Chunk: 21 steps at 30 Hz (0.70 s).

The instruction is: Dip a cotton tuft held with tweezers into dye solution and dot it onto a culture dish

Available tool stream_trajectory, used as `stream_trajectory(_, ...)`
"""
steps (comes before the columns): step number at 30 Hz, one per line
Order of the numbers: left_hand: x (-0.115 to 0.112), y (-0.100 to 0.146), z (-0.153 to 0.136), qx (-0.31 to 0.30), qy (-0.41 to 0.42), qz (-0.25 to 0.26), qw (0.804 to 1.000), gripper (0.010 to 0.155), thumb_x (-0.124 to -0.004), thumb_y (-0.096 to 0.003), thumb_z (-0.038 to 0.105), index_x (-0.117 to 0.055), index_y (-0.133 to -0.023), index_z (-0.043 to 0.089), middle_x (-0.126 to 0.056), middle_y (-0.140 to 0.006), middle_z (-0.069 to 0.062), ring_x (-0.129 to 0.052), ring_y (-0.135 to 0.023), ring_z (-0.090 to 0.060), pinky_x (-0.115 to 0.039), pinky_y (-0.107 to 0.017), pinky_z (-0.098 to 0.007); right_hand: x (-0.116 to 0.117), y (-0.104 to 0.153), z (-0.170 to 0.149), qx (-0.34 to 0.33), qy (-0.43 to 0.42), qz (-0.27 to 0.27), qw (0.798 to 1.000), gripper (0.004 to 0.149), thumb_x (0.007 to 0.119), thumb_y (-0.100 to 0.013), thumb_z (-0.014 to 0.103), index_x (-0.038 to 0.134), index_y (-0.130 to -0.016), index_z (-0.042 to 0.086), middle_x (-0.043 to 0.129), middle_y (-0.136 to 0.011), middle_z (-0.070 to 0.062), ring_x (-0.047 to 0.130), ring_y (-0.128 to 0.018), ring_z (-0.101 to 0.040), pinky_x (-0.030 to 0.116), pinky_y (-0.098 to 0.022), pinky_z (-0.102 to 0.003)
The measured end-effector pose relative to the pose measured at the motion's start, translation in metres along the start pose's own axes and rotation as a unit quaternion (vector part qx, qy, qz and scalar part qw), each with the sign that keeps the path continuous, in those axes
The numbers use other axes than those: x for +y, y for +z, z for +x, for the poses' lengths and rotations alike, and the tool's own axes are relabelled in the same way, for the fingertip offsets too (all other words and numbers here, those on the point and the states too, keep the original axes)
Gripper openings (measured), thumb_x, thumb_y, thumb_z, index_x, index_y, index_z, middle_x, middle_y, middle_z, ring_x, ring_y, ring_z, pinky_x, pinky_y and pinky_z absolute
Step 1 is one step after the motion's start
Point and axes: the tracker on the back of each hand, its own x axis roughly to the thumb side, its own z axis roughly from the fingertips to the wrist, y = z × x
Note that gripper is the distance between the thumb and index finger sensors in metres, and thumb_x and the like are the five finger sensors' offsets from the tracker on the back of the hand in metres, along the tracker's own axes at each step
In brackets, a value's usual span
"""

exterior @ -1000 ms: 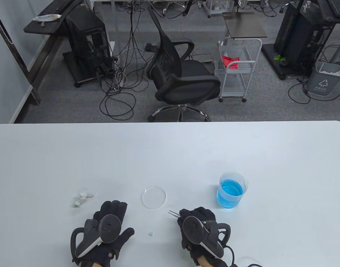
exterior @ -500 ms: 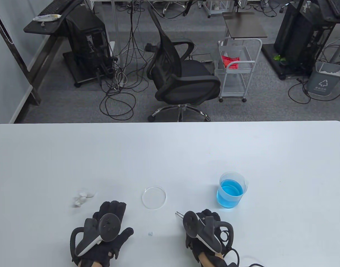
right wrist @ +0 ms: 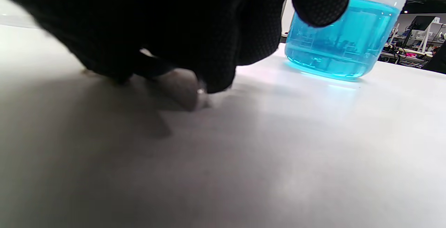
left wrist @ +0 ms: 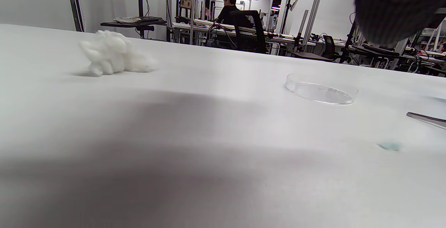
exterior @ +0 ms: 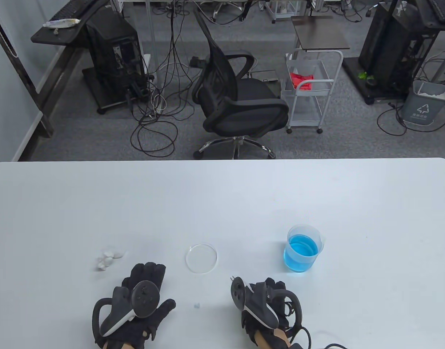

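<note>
Right gloved hand (exterior: 268, 305) low on the white counter (exterior: 222, 196), fingers curled around thin metal tweezers (exterior: 232, 279); only the tips visible, poking out toward 11 o'clock. Long axis apparently running 11 to 5. Whether the grip pinches them closed: cannot tell, fingers hidden in shadow. Small blue-tinged cotton tuft (exterior: 197, 305) loose on the counter at 9 o'clock from that hand, nearer to it than to the left gloved hand (exterior: 135, 309), which lies flat and spread, holding nothing. Clear round culture dish (exterior: 201, 257) at 11 o'clock, plastic beaker of blue dye (exterior: 303, 248) at 1 o'clock. Pile of white cotton (exterior: 108, 257) farther left.
</note>
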Motion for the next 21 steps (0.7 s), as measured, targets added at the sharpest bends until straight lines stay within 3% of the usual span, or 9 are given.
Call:
stream_trajectory(8,-0.002,0.001,0.002,-0.003,-0.007,-0.002,1.000,0.089,-0.062,-0.0472,0.074,-0.012,-0.112,0.039,-0.011,-0.120,0.009,-0.016,-0.118,-0.025,-0.032,-0.083,-0.046,0.001,0.002,0.002,0.002,0.013,0.008,1.000,0.045,0.093,-0.039,0.045,0.090,-0.079,0.025,0.100,-0.062,-0.001,0.090,-0.082,-0.027,0.065,-0.063,-0.059)
stream_trajectory(13,-0.003,0.001,0.003,-0.003,-0.008,-0.001,1.000,0.089,-0.062,-0.0471,0.074,-0.012,-0.112,0.039,-0.010,-0.120,0.009,-0.016,-0.118,-0.025,-0.032,-0.083,-0.046,-0.002,0.004,0.000,-0.005,0.009,0.018,1.000,0.052,0.085,-0.042,0.050,0.082,-0.090,0.028,0.092,-0.081,-0.005,0.083,-0.087,-0.031,0.061,-0.065,-0.061)
stream_trajectory(17,-0.004,0.000,0.002,-0.016,0.011,-0.010,1.000,0.090,-0.061,-0.0455,0.077,-0.013,-0.112,0.040,-0.010,-0.120,0.010,-0.016,-0.118,-0.025,-0.031,-0.083,-0.046,-0.011,0.010,0.001,-0.047,-0.036,0.011,0.998,0.055,0.075,-0.047,0.044,0.066,-0.100,0.033,0.060,-0.110,-0.008,0.064,-0.100,-0.040,0.052,-0.069,-0.064)
stream_trajectory(21,-0.004,0.000,0.001,-0.015,0.007,-0.004,1.000,0.090,-0.061,-0.0449,0.077,-0.014,-0.112,0.040,-0.011,-0.121,0.010,-0.017,-0.118,-0.025,-0.031,-0.083,-0.046,-0.029,0.016,0.003,-0.078,-0.070,-0.018,0.994,0.062,0.073,-0.046,0.049,0.054,-0.104,0.037,0.037,-0.117,-0.005,0.040,-0.107,-0.045,0.042,-0.070,-0.066)
